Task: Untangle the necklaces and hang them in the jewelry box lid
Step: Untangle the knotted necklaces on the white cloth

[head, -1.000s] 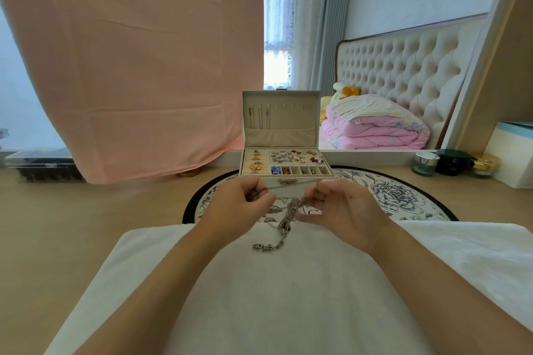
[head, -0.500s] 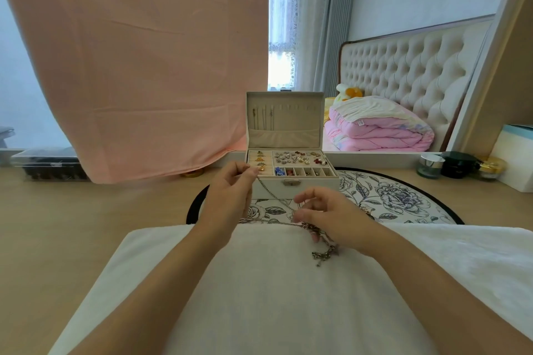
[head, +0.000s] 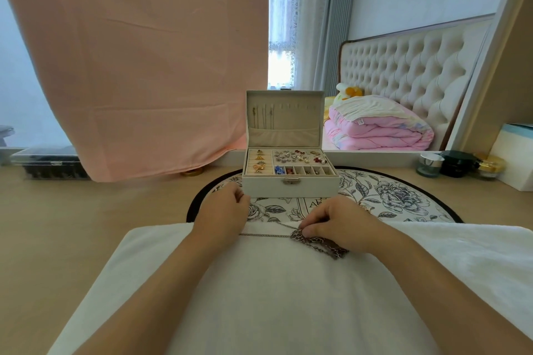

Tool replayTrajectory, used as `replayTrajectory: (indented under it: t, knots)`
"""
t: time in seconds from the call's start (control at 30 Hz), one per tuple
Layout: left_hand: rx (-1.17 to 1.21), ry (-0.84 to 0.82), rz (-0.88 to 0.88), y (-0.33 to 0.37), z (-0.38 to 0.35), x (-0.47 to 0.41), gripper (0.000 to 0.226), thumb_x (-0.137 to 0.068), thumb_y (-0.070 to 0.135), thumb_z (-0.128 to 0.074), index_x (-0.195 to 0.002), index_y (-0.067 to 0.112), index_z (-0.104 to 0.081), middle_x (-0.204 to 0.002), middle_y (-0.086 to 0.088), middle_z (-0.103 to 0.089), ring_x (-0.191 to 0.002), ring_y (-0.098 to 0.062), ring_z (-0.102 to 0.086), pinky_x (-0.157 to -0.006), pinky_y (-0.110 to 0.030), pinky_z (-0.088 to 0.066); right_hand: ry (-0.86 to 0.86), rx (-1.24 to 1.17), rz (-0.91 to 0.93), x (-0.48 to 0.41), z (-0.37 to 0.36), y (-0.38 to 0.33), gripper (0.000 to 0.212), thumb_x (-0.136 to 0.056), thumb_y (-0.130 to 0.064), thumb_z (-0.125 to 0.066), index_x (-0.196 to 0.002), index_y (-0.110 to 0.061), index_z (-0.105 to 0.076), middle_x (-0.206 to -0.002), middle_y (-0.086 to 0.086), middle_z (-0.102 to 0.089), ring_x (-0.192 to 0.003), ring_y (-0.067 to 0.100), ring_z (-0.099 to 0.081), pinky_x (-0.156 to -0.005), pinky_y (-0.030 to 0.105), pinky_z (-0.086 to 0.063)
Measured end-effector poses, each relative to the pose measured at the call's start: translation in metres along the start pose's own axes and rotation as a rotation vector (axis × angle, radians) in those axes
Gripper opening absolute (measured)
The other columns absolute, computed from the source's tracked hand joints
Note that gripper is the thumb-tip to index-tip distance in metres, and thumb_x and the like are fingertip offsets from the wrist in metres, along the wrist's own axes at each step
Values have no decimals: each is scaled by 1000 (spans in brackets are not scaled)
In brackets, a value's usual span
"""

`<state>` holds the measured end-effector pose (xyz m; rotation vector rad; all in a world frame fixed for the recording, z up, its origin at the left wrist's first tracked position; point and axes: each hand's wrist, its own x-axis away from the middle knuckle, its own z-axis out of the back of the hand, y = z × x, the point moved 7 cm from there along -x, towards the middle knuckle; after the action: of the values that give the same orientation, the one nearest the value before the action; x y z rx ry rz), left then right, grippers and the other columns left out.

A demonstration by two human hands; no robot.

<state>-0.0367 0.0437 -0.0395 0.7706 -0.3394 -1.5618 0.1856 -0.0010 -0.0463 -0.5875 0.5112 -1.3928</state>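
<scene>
The left hand point(head: 222, 210), just in front of the left corner of the cream-white hinged jewelry box point(head: 265, 186), lies knuckles-up with its fingers curled under. Whether they grip anything cannot be told, because a single thin chain strand point(head: 265, 235) disappears beneath the heel of that hand. The right hand point(head: 340, 222), in front of the box's right half, hides the upper part of the tangled silver chain necklaces point(head: 323, 246); its thumb and curled fingers pinch the knot's left end. How many necklaces make up the knot is too fine to make out. The clump lies on the white towel point(head: 274, 311) in front of the box, its long axis slanting from the pinched end, nearer the box, down to the right and away from it. The strand runs leftward out of the clump, nearly straight and parallel to the box's front. The padded lid point(head: 284, 135) stands upright and open, facing the person, with a few thin chains hanging at its left side, their details blurred. Under the box lies a round black-rimmed floral mat point(head: 389, 199), its near part covered by the towel.
</scene>
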Motion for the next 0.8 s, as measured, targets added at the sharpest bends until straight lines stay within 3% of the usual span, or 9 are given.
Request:
replayTrajectory:
  t: [0.07,0.13,0.2,0.3,0.37,0.43,0.57,0.67,0.8]
  knots:
    - [-85,-62,1,-3,-9,1,14,-98,30,-55,-90,20,-60,-83,5,-61,-76,-12,-55,-63,-27,-41,32,85,34,0,-3,-5,3,-85,-34,-77,-85,-37,-79,-77,-21,-72,-74,-2,-65,-73,18,-52]
    - [-211,-85,-40,-4,-14,1,11,-95,30,-58,-100,23,-64,-99,4,-63,-96,-17,-58,-80,-30,-48,47,109,67,0,-7,-8,4,-87,-35,-73,-85,-37,-77,-76,-22,-71,-70,-4,-64,-72,20,-53]
    - [-356,-68,-149,1,-18,2,28,-94,29,-61,-122,29,-60,-122,3,-58,-119,-20,-50,-99,-34,-41,66,84,93,-2,-9,-8,5,-89,-34,-71,-87,-35,-76,-77,-20,-71,-65,-5,-61,-71,21,-52]
    - [-237,-187,-415,24,-30,10,40,-97,24,-57,-136,35,-55,-134,9,-54,-128,-14,-41,-110,-35,-32,103,29,114,-5,-8,-7,5,-91,-32,-70,-88,-34,-73,-82,-16,-71,-75,-1,-63,-76,25,-53]
    - [-119,-351,-521,36,-42,21,32,-99,26,-54,-129,33,-64,-125,10,-60,-119,-9,-48,-104,-31,-38,128,15,136,-5,-7,-7,9,-93,-30,-68,-86,-34,-70,-79,-12,-70,-73,3,-62,-74,27,-53]
    - [-39,-414,-538,39,-50,26,24,-96,27,-59,-117,26,-71,-109,10,-64,-103,-7,-55,-94,-26,-44,151,-16,164,-6,-6,-8,12,-95,-25,-65,-85,-33,-66,-76,-6,-69,-70,9,-61,-72,33,-53]
    - [143,-312,-435,33,-45,20,7,-93,25,-65,-92,30,-70,-91,13,-66,-85,0,-59,-76,-18,-46,171,-97,177,-7,-5,-6,14,-100,-25,-54,-90,-33,-59,-76,1,-71,-60,8,-60,-62,33,-49]
    - [291,-294,-366,31,-41,18,11,-95,20,-62,-89,28,-66,-82,11,-69,-73,-2,-59,-67,-14,-45,193,-173,169,-7,-3,-7,15,-103,-24,-47,-94,-32,-55,-72,-2,-72,-63,15,-64,-69,39,-53]
    - [364,-294,-359,34,-40,20,13,-95,16,-62,-88,27,-65,-77,8,-67,-69,-4,-58,-67,-15,-46,197,-262,180,-8,-3,-9,13,-103,-20,-49,-97,-26,-59,-66,-2,-70,-64,21,-60,-71,46,-52]
